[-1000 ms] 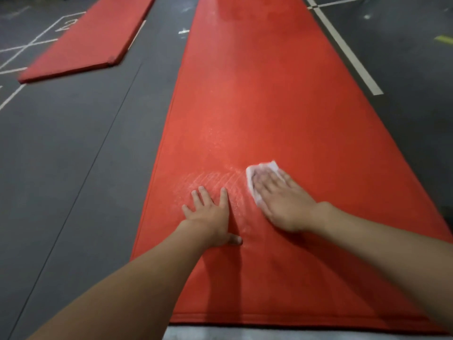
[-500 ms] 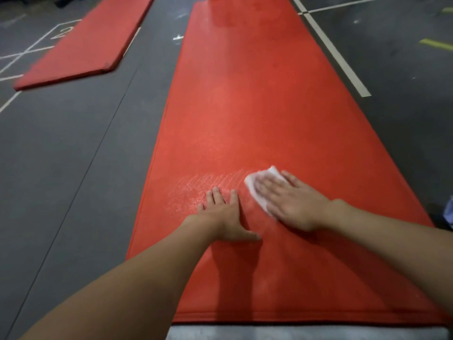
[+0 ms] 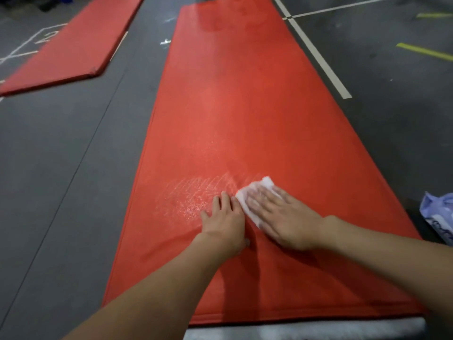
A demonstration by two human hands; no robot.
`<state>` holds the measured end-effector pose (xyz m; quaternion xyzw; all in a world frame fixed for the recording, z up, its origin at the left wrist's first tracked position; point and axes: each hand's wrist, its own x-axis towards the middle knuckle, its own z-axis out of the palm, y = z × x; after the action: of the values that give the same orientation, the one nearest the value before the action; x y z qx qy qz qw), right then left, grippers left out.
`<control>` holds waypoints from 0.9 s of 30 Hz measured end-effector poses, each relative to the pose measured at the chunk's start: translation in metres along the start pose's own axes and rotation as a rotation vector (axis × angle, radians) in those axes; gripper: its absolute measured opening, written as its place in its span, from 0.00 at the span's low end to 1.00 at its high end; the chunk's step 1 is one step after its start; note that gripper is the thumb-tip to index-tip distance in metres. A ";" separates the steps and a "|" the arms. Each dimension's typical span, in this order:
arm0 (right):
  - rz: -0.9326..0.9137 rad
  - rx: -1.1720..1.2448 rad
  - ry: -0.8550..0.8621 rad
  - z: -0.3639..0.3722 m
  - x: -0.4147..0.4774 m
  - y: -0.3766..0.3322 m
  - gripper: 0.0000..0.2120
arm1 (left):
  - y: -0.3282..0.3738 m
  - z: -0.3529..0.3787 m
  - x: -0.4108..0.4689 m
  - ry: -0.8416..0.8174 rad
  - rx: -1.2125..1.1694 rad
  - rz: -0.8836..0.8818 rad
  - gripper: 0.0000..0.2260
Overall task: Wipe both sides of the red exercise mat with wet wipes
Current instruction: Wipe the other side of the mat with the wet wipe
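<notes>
A long red exercise mat point(image 3: 245, 106) lies flat on the dark floor and stretches away from me. My right hand point(image 3: 282, 217) presses a white wet wipe point(image 3: 255, 192) onto the mat with flat fingers. My left hand point(image 3: 226, 222) rests flat on the mat right beside the wipe, fingers straight. A pale wet streak point(image 3: 196, 195) shows on the mat just left of both hands.
A second red mat point(image 3: 71, 47) lies at the far left on the grey floor point(image 3: 61, 168). A bluish wet-wipe pack point(image 3: 438, 217) sits on the floor at the right edge. White and yellow floor lines point(image 3: 316, 55) run at the right.
Both hands have shifted a little to the right along the mat, and the wipe slid with the right hand. The wet streak lies further left of them. The wipe pack has come into view.
</notes>
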<state>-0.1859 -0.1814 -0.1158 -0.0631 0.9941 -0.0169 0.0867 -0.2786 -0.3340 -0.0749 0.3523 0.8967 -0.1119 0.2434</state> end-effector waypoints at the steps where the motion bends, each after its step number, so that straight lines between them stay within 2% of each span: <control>1: -0.054 0.001 -0.031 0.000 -0.007 0.007 0.31 | -0.001 -0.002 0.000 -0.021 -0.005 0.008 0.50; 2: -0.040 0.000 -0.053 -0.002 -0.007 0.018 0.30 | -0.002 -0.004 0.001 -0.051 -0.013 0.013 0.50; 5: 0.253 0.027 -0.071 -0.016 0.001 0.044 0.28 | 0.003 -0.009 0.004 -0.112 -0.061 -0.008 0.52; 6: 0.285 0.024 -0.034 -0.013 0.002 0.039 0.29 | 0.006 -0.009 0.004 -0.113 -0.084 -0.029 0.53; 8: 0.141 -0.006 0.030 0.001 -0.010 0.014 0.30 | 0.014 -0.007 0.004 -0.107 -0.105 -0.061 0.57; 10: -0.003 -0.007 -0.037 0.005 -0.027 0.011 0.32 | 0.018 -0.004 0.003 -0.089 -0.100 -0.085 0.59; 11: 0.010 0.004 -0.045 0.004 -0.027 0.022 0.31 | 0.020 -0.004 0.003 -0.082 -0.102 -0.101 0.58; 15: 0.344 0.058 -0.029 -0.008 -0.013 0.045 0.29 | 0.030 -0.007 0.003 -0.098 -0.119 -0.158 0.57; 17: 0.235 0.038 0.054 0.004 -0.022 0.025 0.31 | 0.035 -0.008 0.004 -0.119 -0.130 -0.175 0.56; 19: 0.075 0.010 -0.002 0.009 -0.040 0.024 0.32 | 0.038 -0.008 0.004 -0.132 -0.115 -0.171 0.53; 21: 0.148 0.044 -0.037 0.002 -0.041 0.052 0.30 | 0.043 -0.007 0.001 -0.130 -0.095 -0.129 0.48; 23: 0.381 0.084 -0.058 -0.008 -0.037 0.072 0.28 | 0.053 -0.005 -0.003 -0.094 -0.029 0.004 0.45; 24: 0.441 0.085 -0.036 -0.006 -0.037 0.072 0.28 | 0.058 -0.003 -0.004 -0.060 0.022 0.078 0.45; 25: 0.432 0.080 0.001 0.001 -0.039 0.063 0.29 | 0.062 -0.001 -0.005 -0.034 0.055 0.126 0.45; 27: 0.267 0.030 0.015 0.011 -0.055 0.045 0.30 | 0.063 -0.001 -0.005 -0.029 0.071 0.147 0.45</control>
<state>-0.1361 -0.1299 -0.1194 0.0712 0.9939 -0.0205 0.0815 -0.2326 -0.2902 -0.0731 0.4237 0.8603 -0.1308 0.2513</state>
